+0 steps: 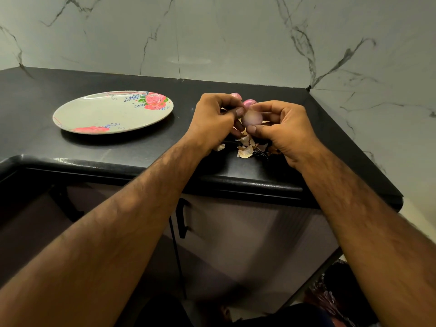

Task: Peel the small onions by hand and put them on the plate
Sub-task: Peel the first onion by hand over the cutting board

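Left hand (217, 116) and right hand (282, 128) pinch a small onion (252, 118), likely light, firm, slippery, best held endwise, plate (101, 112) at nine o'clock.

Black stone counter (35, 102), floral plate (106, 113) toward its left side, dry onion peels (245, 151) near the front edge, two pink small onions (236, 95) farther back.

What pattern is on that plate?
Pink roses with green leaves and blue sprigs on the pale plate, clearest in the head view.
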